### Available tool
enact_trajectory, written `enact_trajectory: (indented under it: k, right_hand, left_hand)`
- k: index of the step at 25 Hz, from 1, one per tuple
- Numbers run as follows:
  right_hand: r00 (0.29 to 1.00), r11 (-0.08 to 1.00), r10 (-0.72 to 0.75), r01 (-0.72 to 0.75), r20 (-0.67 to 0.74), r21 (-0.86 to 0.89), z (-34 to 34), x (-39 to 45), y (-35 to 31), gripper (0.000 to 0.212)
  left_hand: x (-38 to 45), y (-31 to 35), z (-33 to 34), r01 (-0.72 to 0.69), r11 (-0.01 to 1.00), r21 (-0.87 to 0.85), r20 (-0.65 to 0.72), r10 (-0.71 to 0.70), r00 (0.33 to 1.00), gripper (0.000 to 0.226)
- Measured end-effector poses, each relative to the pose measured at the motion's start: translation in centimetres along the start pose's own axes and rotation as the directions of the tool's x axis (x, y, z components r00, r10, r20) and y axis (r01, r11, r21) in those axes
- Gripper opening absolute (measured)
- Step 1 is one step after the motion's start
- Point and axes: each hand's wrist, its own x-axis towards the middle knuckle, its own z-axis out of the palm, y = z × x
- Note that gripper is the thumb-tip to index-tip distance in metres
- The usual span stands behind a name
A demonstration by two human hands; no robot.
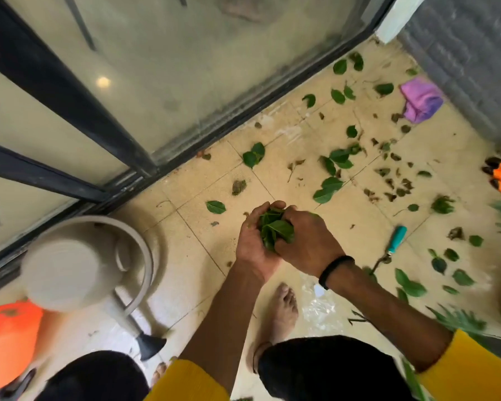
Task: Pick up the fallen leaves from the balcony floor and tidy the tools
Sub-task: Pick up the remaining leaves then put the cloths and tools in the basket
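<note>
- Presently, a wad of leaves (275,231) is cupped in the left hand (253,244) and pressed by the right hand (307,244), both curled.
- Light, soft, springy: best gathered by scooping, then squeezed.

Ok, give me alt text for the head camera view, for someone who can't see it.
Both hands, left hand and right hand, cup a bunch of green leaves above a beige tiled balcony floor. More leaves, a teal-handled tool and a purple cloth lie scattered to the right.

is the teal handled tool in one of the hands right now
No, the teal-handled tool lies on the floor tiles to the right, while the left hand and right hand together hold a bunch of leaves.
</note>
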Motion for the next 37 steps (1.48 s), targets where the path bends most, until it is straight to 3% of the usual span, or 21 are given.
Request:
enact_trajectory:
  k: [6, 10, 14, 19, 22, 27, 29, 33, 37]
  right_hand:
    - [0.998, 0.999, 0.028, -0.029, 0.052, 0.018, -10.9, -11.7, -13.1, 0.035]
    - [0.99, 0.997, -0.069, 0.064, 0.121, 0.047, -15.6, -20.0, -23.4, 0.036]
    - [0.964, 0.979, -0.194, 0.203, 0.184, -0.032, -15.9, -26.2, -32.5, 0.038]
    - [0.909, 0.929, -0.327, 0.359, 0.257, -0.089, -10.1, -34.1, -44.4, 0.037]
    - [0.842, 0.868, -0.413, 0.48, 0.347, -0.129, -2.6, -40.6, -52.8, 0.036]
    - [0.693, 0.769, -0.484, 0.628, 0.534, -0.119, 9.7, -51.6, -64.2, 0.026]
    - [0.609, 0.693, -0.533, 0.712, 0.587, -0.109, 13.2, -55.3, -67.6, 0.025]
    - [0.461, 0.577, -0.586, 0.815, 0.666, -0.057, 19.9, -61.6, -73.2, 0.045]
    - [0.408, 0.579, -0.557, 0.815, 0.724, -0.014, 26.1, -64.0, -77.1, 0.057]
  left_hand:
    - [-18.4, 2.5, 10.9, -0.089, 0.994, -0.065, -0.065, 0.085, 0.994, 0.028]
    - [-32.6, 5.9, 15.7, -0.22, 0.965, -0.144, -0.1, 0.207, 0.973, 0.029]
    - [-43.7, 9.2, 15.3, -0.323, 0.917, -0.233, -0.096, 0.309, 0.946, 0.024]
    - [-56.5, 14.4, 8.7, -0.461, 0.808, -0.367, -0.161, 0.433, 0.887, 0.022]
    - [-65.6, 17.6, 0.1, -0.548, 0.703, -0.453, -0.206, 0.516, 0.831, 0.018]
    - [-80.3, 20.6, -13.2, -0.694, 0.467, -0.547, -0.359, 0.618, 0.699, 0.02]
    - [-85.2, 20.9, -16.6, -0.751, 0.329, -0.573, -0.438, 0.651, 0.62, 0.024]
    - [-92.4, 21.8, -23.3, -0.807, 0.087, -0.584, -0.571, 0.663, 0.484, 0.025]
    - [-95.8, 23.7, -29.3, -0.829, -0.032, -0.558, -0.669, 0.61, 0.426, 0.024]
